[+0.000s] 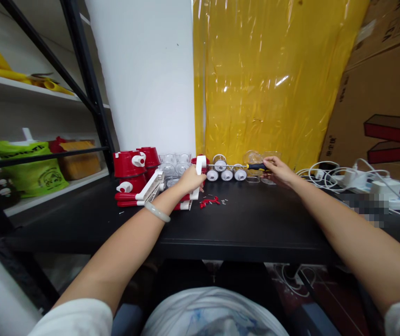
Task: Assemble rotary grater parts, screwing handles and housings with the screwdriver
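My left hand (191,181) is closed around a white plastic part (201,163) held upright above the table. In my right hand (279,170) is a screwdriver (256,166) with a black and yellow handle, lying level. Its thin shaft points left toward the white part; whether the tip touches it I cannot tell. Below my left hand lie small red plastic pieces (210,201) and several tiny screws (224,202). Behind the screwdriver are several clear cylinders with white ends (226,175). Left of my left hand are white arms with red handles (147,190).
Red plastic housings (130,164) are stacked at the back left, beside clear cups (175,163). White cables and power adapters (354,178) cover the right end of the black table (249,228). A shelf rack (97,109) stands left, a large cardboard box (378,88) right.
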`<state>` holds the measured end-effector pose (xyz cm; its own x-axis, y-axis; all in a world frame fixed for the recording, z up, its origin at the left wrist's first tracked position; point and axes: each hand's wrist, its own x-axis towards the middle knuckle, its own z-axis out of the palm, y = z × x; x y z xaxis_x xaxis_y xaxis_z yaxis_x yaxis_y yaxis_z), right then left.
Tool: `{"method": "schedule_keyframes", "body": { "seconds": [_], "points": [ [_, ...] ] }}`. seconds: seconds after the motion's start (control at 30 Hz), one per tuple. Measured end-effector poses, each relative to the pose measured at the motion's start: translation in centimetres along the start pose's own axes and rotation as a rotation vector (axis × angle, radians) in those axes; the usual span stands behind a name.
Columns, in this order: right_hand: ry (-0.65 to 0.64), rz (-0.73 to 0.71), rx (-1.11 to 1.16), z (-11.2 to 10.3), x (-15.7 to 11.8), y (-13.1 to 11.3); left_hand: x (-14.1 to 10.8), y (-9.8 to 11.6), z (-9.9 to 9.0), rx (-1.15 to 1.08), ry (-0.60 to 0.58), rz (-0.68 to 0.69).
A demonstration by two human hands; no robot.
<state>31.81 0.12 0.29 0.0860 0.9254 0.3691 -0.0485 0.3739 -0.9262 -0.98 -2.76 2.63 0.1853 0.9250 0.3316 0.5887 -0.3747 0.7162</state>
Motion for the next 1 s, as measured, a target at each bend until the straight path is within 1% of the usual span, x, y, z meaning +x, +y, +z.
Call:
{"method": "schedule_keyframes", "body": {
  "seconds": [0.17,0.3,0.37,0.47,0.57,0.63,0.7,0.73,0.87,1.0],
  "points": [
    [-0.005,-0.061,0.123,-0.1,-0.5,-0.7,-0.1,0.1,0.2,-0.007,-0.026,0.001],
    [-0.013,-0.051,0.231,-0.3,-0.8,-1.7,-0.1,-0.2,0.7,-0.054,-0.045,0.007],
    [-0.012,-0.051,0.232,-0.2,-0.7,-1.9,-0.2,-0.3,0.8,-0.075,-0.037,0.013],
    [0.017,-0.055,0.147,-0.2,-0.3,-1.6,-0.1,-0.5,0.9,-0.051,-0.037,0.005],
    [0.038,-0.004,-0.029,-0.4,0.3,-0.8,0.1,-0.6,0.8,-0.029,-0.031,-0.02],
    [0.026,0.012,-0.164,-0.5,0.6,-0.2,0.2,-0.7,0.6,-0.035,-0.021,-0.032],
    [-0.005,-0.006,-0.209,-0.6,0.6,0.0,0.3,-0.7,0.5,-0.041,-0.011,-0.029],
    [-0.013,-0.017,-0.185,-0.5,0.5,0.0,0.3,-0.6,0.4,-0.041,-0.008,-0.024],
    [-0.012,-0.033,0.029,-0.1,-0.3,-0.8,0.1,-0.3,0.4,-0.054,0.003,-0.025],
    [-0.053,-0.008,0.102,0.0,-0.7,-1.4,0.1,-0.4,0.5,-0.049,0.0,-0.027]
  ]
}}
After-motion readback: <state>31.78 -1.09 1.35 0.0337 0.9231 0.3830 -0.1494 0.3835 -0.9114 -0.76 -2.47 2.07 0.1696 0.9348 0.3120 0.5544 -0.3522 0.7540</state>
